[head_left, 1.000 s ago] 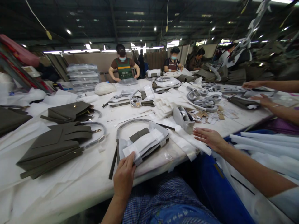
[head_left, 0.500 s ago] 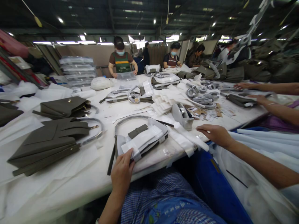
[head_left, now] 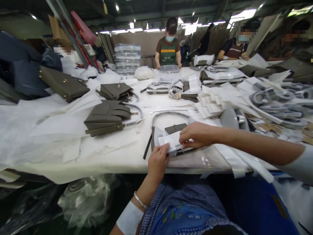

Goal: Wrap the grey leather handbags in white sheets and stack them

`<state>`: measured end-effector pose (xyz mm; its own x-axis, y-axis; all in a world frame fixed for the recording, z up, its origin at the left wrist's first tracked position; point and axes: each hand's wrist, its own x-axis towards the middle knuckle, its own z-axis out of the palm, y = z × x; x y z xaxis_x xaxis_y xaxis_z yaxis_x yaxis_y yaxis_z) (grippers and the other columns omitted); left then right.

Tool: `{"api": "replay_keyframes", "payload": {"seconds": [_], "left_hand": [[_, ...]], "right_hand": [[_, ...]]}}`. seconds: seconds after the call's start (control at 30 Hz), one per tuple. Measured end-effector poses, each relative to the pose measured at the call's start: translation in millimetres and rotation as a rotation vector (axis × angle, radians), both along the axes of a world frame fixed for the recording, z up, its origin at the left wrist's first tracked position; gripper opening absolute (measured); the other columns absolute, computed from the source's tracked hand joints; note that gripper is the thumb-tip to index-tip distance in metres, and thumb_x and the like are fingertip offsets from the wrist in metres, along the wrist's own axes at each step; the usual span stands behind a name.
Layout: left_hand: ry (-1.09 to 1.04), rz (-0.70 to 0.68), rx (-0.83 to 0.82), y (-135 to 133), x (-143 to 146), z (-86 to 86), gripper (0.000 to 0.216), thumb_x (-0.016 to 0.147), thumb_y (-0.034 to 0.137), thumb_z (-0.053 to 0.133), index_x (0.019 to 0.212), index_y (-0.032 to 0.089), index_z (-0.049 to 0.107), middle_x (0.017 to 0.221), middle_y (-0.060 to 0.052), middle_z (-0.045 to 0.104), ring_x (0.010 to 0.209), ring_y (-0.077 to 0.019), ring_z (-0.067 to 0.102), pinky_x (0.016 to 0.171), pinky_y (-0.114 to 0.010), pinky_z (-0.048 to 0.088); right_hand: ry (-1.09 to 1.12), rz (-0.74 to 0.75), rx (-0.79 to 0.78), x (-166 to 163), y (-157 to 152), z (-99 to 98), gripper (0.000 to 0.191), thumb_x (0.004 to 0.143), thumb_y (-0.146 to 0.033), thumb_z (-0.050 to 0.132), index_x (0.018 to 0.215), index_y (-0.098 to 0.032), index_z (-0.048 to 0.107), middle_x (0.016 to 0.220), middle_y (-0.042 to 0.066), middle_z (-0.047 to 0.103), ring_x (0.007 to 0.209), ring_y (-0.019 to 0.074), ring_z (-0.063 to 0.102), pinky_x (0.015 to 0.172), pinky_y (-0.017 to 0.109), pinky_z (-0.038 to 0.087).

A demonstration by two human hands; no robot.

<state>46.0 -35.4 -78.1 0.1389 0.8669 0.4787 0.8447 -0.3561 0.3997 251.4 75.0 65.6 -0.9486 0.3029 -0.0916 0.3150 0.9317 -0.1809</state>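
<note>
A grey bag part wrapped in white paper (head_left: pixel 171 138) lies at the near edge of the white table (head_left: pixel 110 156), with a grey curved strap (head_left: pixel 168 115) arching behind it. My left hand (head_left: pixel 157 163) pinches the near corner of the wrapping. My right hand (head_left: pixel 198 134) reaches across from the right, and its fingers close on the wrapping's top. A clear plastic sheet (head_left: pixel 207 158) lies under my right forearm.
Two olive handbags (head_left: pixel 107 117) (head_left: pixel 116 90) lie left of centre, a third (head_left: pixel 62 85) further left. Stacked white paper pieces (head_left: pixel 215 101) and grey handles (head_left: pixel 274 98) cover the right side. A person in a green apron (head_left: pixel 168 49) stands at the far end; other people sit at the far right.
The view has swung left and down. My right hand has moved from the table's right edge onto the wrapped bag part; my left hand still holds its near corner.
</note>
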Motion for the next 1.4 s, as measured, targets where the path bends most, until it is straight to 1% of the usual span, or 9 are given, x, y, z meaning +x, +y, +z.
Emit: {"api": "replay_keyframes", "payload": {"seconds": [0.2,0.4,0.5,0.67,0.8,1.03,1.2,1.3,1.4], "left_hand": [[-0.06,0.002,-0.011,-0.4,2.2,-2.2,0.051,0.084,0.003,0.064,0.131,0.02,0.053,0.108,-0.003,0.072,0.106,-0.0185,0.062,0.093,-0.03,0.055],[-0.056,0.025,0.015,0.1,3.3,-7.5,0.048,0.086,0.004,0.062,0.131,0.018,0.053,0.107,-0.005,0.072,0.106,-0.0192,0.063,0.093,-0.031,0.057],[-0.045,-0.007,0.066,-1.0,3.4,-8.8,0.044,0.09,0.006,0.059,0.132,0.02,0.055,0.116,-0.007,0.071,0.111,-0.0208,0.062,0.098,-0.035,0.055],[0.021,-0.008,0.144,-3.4,5.7,-11.4,0.042,0.094,0.012,0.057,0.135,0.023,0.056,0.127,-0.007,0.066,0.113,-0.0215,0.061,0.102,-0.036,0.053],[0.028,0.001,0.165,-3.5,8.5,-14.2,0.04,0.093,0.014,0.06,0.132,0.022,0.059,0.129,-0.007,0.065,0.116,-0.022,0.058,0.103,-0.036,0.052],[0.047,0.034,0.206,-3.7,8.6,-17.5,0.035,0.091,0.017,0.063,0.126,0.021,0.063,0.133,-0.009,0.063,0.115,-0.0225,0.058,0.1,-0.036,0.054],[0.004,0.004,0.222,-3.2,7.7,-19.9,0.04,0.092,0.018,0.063,0.131,0.018,0.06,0.134,-0.005,0.065,0.112,-0.022,0.059,0.099,-0.036,0.056],[-0.009,0.004,0.231,-2.5,8.4,-23.5,0.041,0.091,0.017,0.063,0.133,0.019,0.06,0.133,-0.003,0.066,0.113,-0.023,0.059,0.098,-0.038,0.057],[-0.012,0.019,0.221,-2.2,9.4,-26.0,0.043,0.091,0.016,0.063,0.134,0.02,0.059,0.133,-0.003,0.066,0.113,-0.0236,0.059,0.097,-0.039,0.058]], "right_hand": [[-0.281,0.145,0.052,-67.4,36.3,-15.6,0.008,0.083,-0.027,0.068,0.078,-0.027,0.075,0.076,0.0,0.073,0.064,0.0151,0.057,0.055,0.027,0.024],[-0.468,0.164,0.055,-97.9,46.8,-26.8,0.01,0.078,-0.03,0.075,0.087,-0.03,0.079,0.078,0.0,0.075,0.067,0.0162,0.059,0.057,0.026,0.026],[-0.515,0.167,0.079,-107.9,48.5,-29.4,0.011,0.074,-0.028,0.076,0.085,-0.03,0.08,0.074,0.0,0.074,0.066,0.0171,0.059,0.059,0.027,0.028],[-0.522,0.186,0.065,-115.5,51.1,-30.6,0.012,0.073,-0.024,0.075,0.083,-0.029,0.08,0.073,-0.001,0.074,0.061,0.0152,0.057,0.057,0.027,0.027],[-0.507,0.191,0.065,-117.7,55.8,-30.9,0.009,0.07,-0.031,0.079,0.079,-0.027,0.079,0.069,-0.002,0.073,0.057,0.0131,0.052,0.056,0.026,0.025],[-0.471,0.215,0.033,-121.7,79.7,-41.6,0.023,0.068,-0.042,0.082,0.07,-0.021,0.074,0.059,-0.004,0.065,0.051,0.0104,0.043,0.055,0.026,0.022],[-0.363,0.162,-0.007,-114.3,101.1,-55.2,0.044,0.062,-0.061,0.08,0.066,-0.02,0.064,0.055,-0.006,0.057,0.05,0.0098,0.04,0.055,0.026,0.02],[-0.321,0.099,-0.058,-110.6,115.0,-63.3,0.049,0.061,-0.066,0.078,0.066,-0.02,0.061,0.055,-0.006,0.053,0.051,0.0099,0.041,0.055,0.026,0.021],[-0.289,0.004,-0.175,-109.8,129.1,-74.2,0.053,0.054,-0.066,0.082,0.067,-0.02,0.061,0.056,-0.006,0.053,0.052,0.0105,0.042,0.056,0.026,0.024]]}}
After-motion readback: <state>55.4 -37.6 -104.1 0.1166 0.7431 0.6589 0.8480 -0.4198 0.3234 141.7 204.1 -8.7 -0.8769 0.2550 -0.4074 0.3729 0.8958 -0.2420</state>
